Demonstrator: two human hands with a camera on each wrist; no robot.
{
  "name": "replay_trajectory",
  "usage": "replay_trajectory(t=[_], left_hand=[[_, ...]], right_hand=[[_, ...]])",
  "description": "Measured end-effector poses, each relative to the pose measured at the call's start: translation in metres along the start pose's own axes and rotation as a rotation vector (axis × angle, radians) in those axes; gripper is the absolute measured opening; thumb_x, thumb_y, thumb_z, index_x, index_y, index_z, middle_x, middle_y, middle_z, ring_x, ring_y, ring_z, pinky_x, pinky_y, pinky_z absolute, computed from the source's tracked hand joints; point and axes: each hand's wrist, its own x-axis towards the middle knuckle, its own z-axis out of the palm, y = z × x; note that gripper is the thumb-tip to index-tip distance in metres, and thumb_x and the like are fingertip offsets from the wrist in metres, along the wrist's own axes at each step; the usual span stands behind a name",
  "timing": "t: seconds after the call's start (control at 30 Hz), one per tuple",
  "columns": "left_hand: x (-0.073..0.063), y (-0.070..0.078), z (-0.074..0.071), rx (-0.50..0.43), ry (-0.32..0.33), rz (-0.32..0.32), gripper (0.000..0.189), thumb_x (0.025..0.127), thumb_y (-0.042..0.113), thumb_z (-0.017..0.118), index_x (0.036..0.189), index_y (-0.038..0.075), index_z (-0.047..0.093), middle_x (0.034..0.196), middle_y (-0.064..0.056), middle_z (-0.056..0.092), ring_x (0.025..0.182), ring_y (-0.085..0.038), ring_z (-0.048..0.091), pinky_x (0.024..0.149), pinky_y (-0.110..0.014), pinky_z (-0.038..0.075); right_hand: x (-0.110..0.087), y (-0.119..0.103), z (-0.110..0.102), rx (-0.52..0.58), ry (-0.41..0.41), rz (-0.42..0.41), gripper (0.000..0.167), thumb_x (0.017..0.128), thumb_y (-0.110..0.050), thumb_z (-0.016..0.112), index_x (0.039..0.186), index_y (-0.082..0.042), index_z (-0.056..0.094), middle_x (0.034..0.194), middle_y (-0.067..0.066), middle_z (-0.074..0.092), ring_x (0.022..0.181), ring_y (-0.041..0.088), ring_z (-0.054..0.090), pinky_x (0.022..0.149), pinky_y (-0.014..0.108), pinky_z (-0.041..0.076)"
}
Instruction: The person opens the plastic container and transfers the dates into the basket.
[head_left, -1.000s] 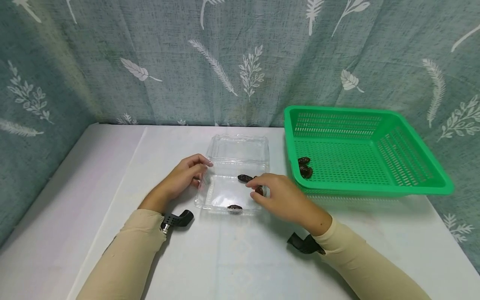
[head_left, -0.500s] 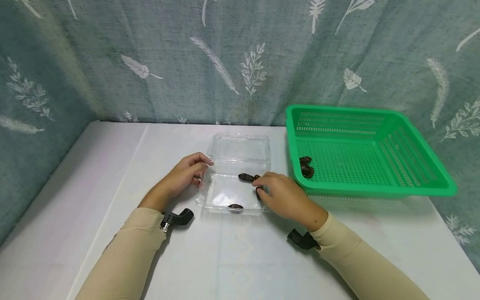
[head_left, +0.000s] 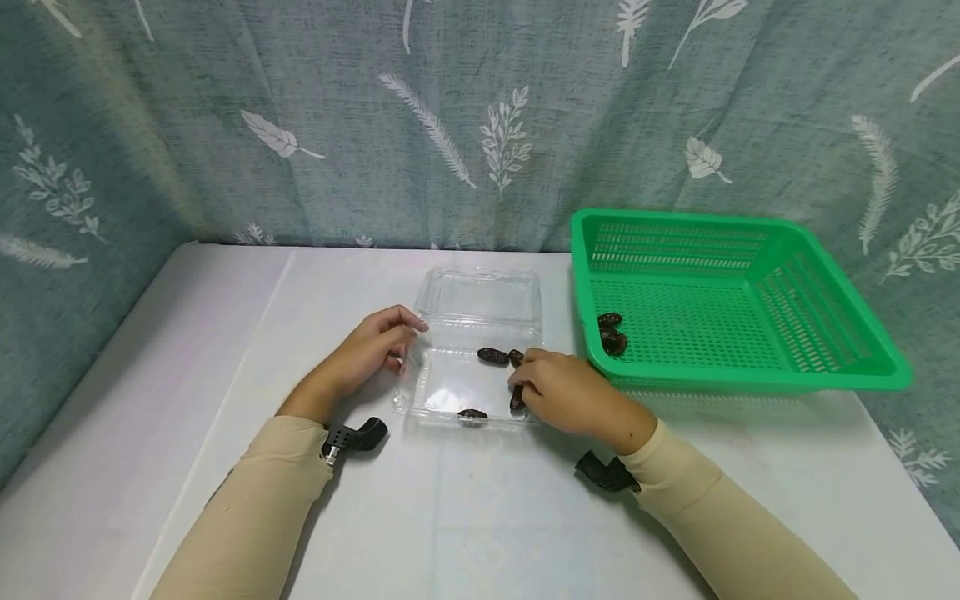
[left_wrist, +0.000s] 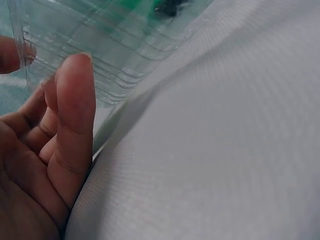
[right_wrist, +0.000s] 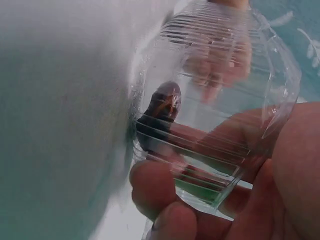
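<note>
A clear plastic clamshell container (head_left: 446,379) lies on the table with its lid (head_left: 480,296) folded back. My left hand (head_left: 367,354) holds its left wall; in the left wrist view curled fingers (left_wrist: 75,95) meet the ribbed plastic. Bent over the right wall, my right hand (head_left: 573,392) has its fingertips on a dark brown date (head_left: 517,402), partly hidden beneath them. That date (right_wrist: 160,120) shows through the wall in the right wrist view, between finger and thumb. Two dates sit along the container's back, one of them oblong (head_left: 492,357). Another date (head_left: 472,414) lies by the front wall.
A green slotted basket (head_left: 742,383) stands on the right, close to the container, with several dates (head_left: 613,342) in its left corner. White cloth covers the table (head_left: 480,517). A leaf-patterned curtain (head_left: 337,167) rises behind it.
My right hand's fingers have closed in on the date at the right wall, and that date has shifted slightly toward the front. The left hand stays at the container's left side.
</note>
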Motion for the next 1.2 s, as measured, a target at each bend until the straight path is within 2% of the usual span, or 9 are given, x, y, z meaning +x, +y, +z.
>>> replay_trajectory(t=[0.17, 0.33, 0.73, 0.97, 1.13, 1.2], left_hand=[[0.000, 0.001, 0.001, 0.000, 0.003, -0.010, 0.031, 0.097, 0.011, 0.044, 0.121, -0.006, 0.054, 0.102, -0.008, 0.052, 0.065, -0.007, 0.055, 0.056, -0.025, 0.054], [0.000, 0.001, 0.001, 0.008, 0.004, -0.012, 0.031, 0.097, 0.011, 0.045, 0.121, -0.006, 0.053, 0.102, -0.009, 0.052, 0.066, -0.008, 0.055, 0.056, -0.025, 0.054], [0.000, 0.001, 0.001, 0.020, 0.004, 0.004, 0.031, 0.096, 0.011, 0.046, 0.120, -0.006, 0.054, 0.108, -0.010, 0.053, 0.068, -0.007, 0.056, 0.057, -0.024, 0.054], [0.000, 0.001, 0.001, 0.024, -0.001, 0.003, 0.031, 0.096, 0.010, 0.046, 0.120, -0.008, 0.053, 0.109, -0.010, 0.053, 0.069, -0.006, 0.056, 0.058, -0.024, 0.054], [0.000, 0.002, 0.002, 0.027, -0.001, 0.003, 0.030, 0.097, 0.010, 0.046, 0.121, -0.007, 0.052, 0.107, -0.010, 0.053, 0.069, -0.007, 0.056, 0.058, -0.024, 0.054], [0.000, 0.002, 0.002, 0.029, -0.001, 0.004, 0.030, 0.097, 0.010, 0.046, 0.121, -0.007, 0.053, 0.106, -0.009, 0.053, 0.069, -0.007, 0.056, 0.058, -0.024, 0.054]], right_hand=[[0.001, 0.003, -0.001, 0.063, -0.019, -0.013, 0.028, 0.090, -0.003, 0.052, 0.101, -0.008, 0.078, 0.103, 0.003, 0.067, 0.092, 0.016, 0.063, 0.081, 0.032, 0.053], [0.001, 0.005, -0.002, 0.064, -0.029, -0.022, 0.027, 0.090, -0.003, 0.052, 0.093, -0.010, 0.077, 0.101, 0.002, 0.067, 0.093, 0.017, 0.064, 0.083, 0.034, 0.054], [0.005, 0.013, -0.002, 0.154, -0.075, -0.086, 0.034, 0.089, 0.000, 0.048, 0.096, -0.013, 0.079, 0.098, 0.000, 0.071, 0.096, 0.016, 0.066, 0.087, 0.035, 0.053], [0.006, 0.015, -0.003, 0.171, -0.099, -0.151, 0.031, 0.089, -0.001, 0.049, 0.087, -0.012, 0.078, 0.084, -0.003, 0.065, 0.079, 0.009, 0.056, 0.077, 0.027, 0.049], [0.007, 0.019, -0.003, 0.221, -0.116, -0.178, 0.030, 0.089, -0.001, 0.048, 0.084, -0.014, 0.075, 0.084, -0.004, 0.065, 0.074, 0.006, 0.053, 0.074, 0.024, 0.048], [0.007, 0.021, -0.002, 0.265, -0.134, -0.177, 0.029, 0.090, -0.001, 0.048, 0.083, -0.014, 0.073, 0.084, -0.004, 0.067, 0.067, 0.005, 0.054, 0.070, 0.023, 0.049]])
